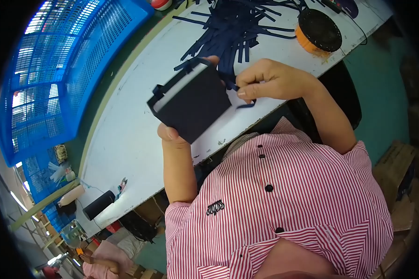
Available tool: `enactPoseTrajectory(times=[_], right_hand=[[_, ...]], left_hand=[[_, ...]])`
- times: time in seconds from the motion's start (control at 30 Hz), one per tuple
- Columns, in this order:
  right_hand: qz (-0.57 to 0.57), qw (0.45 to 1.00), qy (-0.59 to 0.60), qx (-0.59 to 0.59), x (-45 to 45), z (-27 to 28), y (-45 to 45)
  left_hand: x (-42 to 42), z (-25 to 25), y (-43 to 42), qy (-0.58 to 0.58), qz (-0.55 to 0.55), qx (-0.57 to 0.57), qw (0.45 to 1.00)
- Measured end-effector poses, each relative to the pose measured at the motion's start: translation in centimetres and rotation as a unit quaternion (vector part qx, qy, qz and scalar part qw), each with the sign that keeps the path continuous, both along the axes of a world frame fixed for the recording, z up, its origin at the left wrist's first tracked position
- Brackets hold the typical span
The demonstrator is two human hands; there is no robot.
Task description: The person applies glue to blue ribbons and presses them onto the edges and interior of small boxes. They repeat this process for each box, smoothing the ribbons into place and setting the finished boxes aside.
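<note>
My left hand (171,133) is closed around a small dark gift bag (193,104), thumb at its lower corner and a fingertip showing at the far top edge. The bag is tilted above the table, and a pale strip runs along its open side. Short navy ribbon loops (158,91) stand on that edge. To the right of the bag, my right hand (270,81) pinches a navy ribbon (246,106), whose end hangs below the fingers. Beyond the bag, a heap of cut navy ribbons (230,30) lies on the white table (130,135).
An orange tub with a black top (319,31) stands at the table's right. Blue plastic baskets (74,60) line the left side. A black roll (99,205) and pliers (121,187) lie at the lower left. Another person (104,262) is in the lower left background.
</note>
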State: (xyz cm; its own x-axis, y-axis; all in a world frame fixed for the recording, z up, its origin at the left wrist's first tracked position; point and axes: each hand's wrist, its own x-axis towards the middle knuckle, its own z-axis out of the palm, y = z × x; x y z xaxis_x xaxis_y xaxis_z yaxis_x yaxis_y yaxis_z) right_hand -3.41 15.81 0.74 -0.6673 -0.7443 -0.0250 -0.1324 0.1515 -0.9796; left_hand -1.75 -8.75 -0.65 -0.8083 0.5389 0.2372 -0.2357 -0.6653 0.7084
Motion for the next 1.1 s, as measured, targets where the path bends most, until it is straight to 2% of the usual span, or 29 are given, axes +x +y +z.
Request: enactPoseTrajectory(times=[0.1,0.13,0.2,0.3,0.33,0.43,0.47,0.57,0.63,0.7,0.77,0.83,0.9,1.03,1.07,1.1], right_hand=[[0.018,0.999,-0.028,0.016,0.7,0.8,0.5],[0.005,1.0,-0.022,-0.001,0.8,0.7,0.8],[-0.022,0.999,-0.01,-0.035,0.9,0.2,1.6],[-0.203,0.969,0.063,-0.13,1.1,-0.8,1.7],[-0.247,0.954,0.058,-0.157,1.0,-0.9,1.9],[-0.304,0.907,-0.053,-0.287,0.8,-0.7,2.1],[-0.317,0.9,-0.049,-0.297,0.8,-0.4,1.9],[-0.27,0.909,-0.067,-0.309,1.5,1.0,3.0],[-0.312,0.902,-0.077,-0.29,2.4,2.0,3.2],[-0.342,0.9,-0.073,-0.259,3.5,2.5,3.8],[-0.362,0.904,-0.06,-0.219,4.9,2.6,4.9],[-0.397,0.895,-0.046,-0.2,6.2,2.6,5.2],[-0.415,0.893,-0.049,-0.165,7.6,2.7,5.9],[-0.462,0.858,-0.121,-0.19,9.1,2.3,6.6],[-0.458,0.856,-0.092,-0.221,9.2,1.0,7.1],[-0.484,0.852,-0.027,-0.197,9.2,0.0,7.3]], left_hand=[[-0.8,0.0,-1.4,-0.023,0.06,-0.046,0.997],[-0.6,-0.2,-1.6,-0.045,0.083,-0.026,0.995],[-0.7,-2.6,-4.8,-0.051,0.174,-0.125,0.975],[-0.2,-1.4,-4.7,-0.047,0.176,-0.136,0.974],[0.3,-1.0,-4.6,-0.044,0.169,-0.165,0.971],[1.3,-1.6,-4.8,-0.012,0.118,-0.219,0.969],[1.8,-1.7,-4.7,-0.012,0.1,-0.231,0.968],[3.1,-1.4,-3.4,-0.008,0.057,-0.241,0.969],[3.8,-1.8,-2.1,-0.002,0.043,-0.21,0.977],[4.8,-3.7,-4.0,0.042,0.001,-0.311,0.95],[5.1,-0.5,-0.6,0.023,-0.01,-0.339,0.94],[5.4,-0.1,0.6,0.022,-0.016,-0.336,0.941],[5.6,-2.2,0.4,0.033,-0.014,-0.302,0.953],[5.2,-0.1,2.6,0.044,-0.043,-0.35,0.935],[5.2,0.2,3.1,0.047,-0.052,-0.363,0.929],[5.2,0.5,3.5,0.049,-0.06,-0.377,0.923]])
